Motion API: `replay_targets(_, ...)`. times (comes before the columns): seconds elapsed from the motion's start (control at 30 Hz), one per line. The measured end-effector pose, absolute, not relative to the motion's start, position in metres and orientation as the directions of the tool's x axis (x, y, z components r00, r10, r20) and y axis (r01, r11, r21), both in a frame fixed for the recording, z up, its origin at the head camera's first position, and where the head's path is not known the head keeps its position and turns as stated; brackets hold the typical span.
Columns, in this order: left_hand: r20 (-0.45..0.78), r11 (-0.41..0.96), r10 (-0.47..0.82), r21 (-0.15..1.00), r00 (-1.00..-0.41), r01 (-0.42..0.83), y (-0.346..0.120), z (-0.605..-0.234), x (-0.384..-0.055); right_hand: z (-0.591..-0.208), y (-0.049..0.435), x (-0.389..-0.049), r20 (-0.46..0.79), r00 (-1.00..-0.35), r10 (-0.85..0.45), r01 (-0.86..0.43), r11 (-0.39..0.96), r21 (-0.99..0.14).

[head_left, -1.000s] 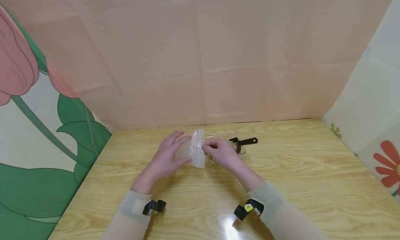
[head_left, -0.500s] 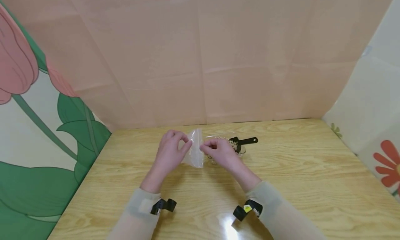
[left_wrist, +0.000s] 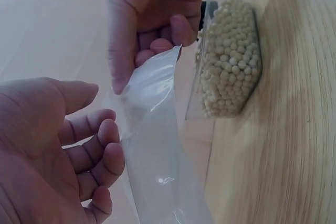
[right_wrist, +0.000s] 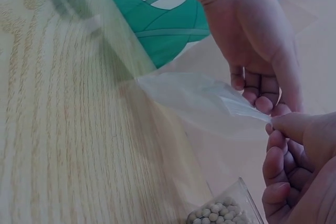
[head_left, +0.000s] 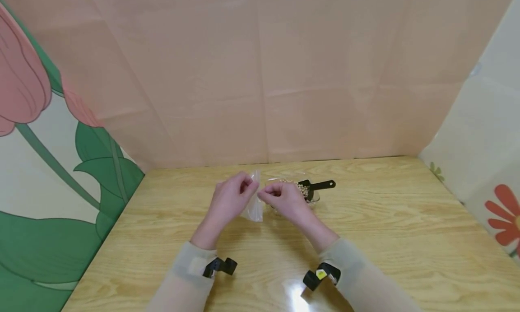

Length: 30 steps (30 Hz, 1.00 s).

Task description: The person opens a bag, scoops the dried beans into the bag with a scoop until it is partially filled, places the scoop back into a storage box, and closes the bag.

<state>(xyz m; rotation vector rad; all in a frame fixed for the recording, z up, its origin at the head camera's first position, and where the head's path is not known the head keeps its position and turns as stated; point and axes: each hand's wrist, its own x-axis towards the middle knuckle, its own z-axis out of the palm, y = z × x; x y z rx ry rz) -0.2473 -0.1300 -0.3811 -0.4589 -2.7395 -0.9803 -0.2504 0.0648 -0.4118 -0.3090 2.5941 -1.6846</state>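
Note:
A clear plastic zip bag (head_left: 254, 211) hangs upright between the two hands. My right hand (head_left: 288, 199) pinches the edge of its mouth between thumb and fingers. Close beside it, my left hand (head_left: 231, 197) is at the bag's mouth. In the left wrist view, the left thumb stands apart from the loosely bent fingers (left_wrist: 105, 142), whose tips are right at the side of the bag. The bag looks flat, and nothing shows inside it.
Behind the right hand is a clear container (left_wrist: 198, 107) full of pale round beans (left_wrist: 231, 61). A black scoop (head_left: 323, 184) rests in it, handle pointing right. Everything is on a wood-grain table (head_left: 406, 226), with a pink backdrop (head_left: 260, 77) along the far edge.
My left hand has moved right and its spread fingers have drawn together near the bag's mouth. The right hand keeps its pinch and has shifted slightly left. The bag's mouth has turned narrower.

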Motion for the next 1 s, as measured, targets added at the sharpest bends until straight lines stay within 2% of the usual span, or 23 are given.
replay_targets(0.5,0.275,0.753,0.259,0.543,-0.926,0.372,-0.1302,-0.3834,-0.2463,-0.413,0.0621,-0.2475,0.124,-0.968,-0.216,-0.205,0.408,-0.89)
replay_targets(1.0,0.207,0.736,0.25,0.594,-0.946,0.324,-0.1311,-0.3836,-0.2485,-0.4141,0.0603,-0.2481,0.131,-0.966,-0.223,-0.218,0.432,-0.875)
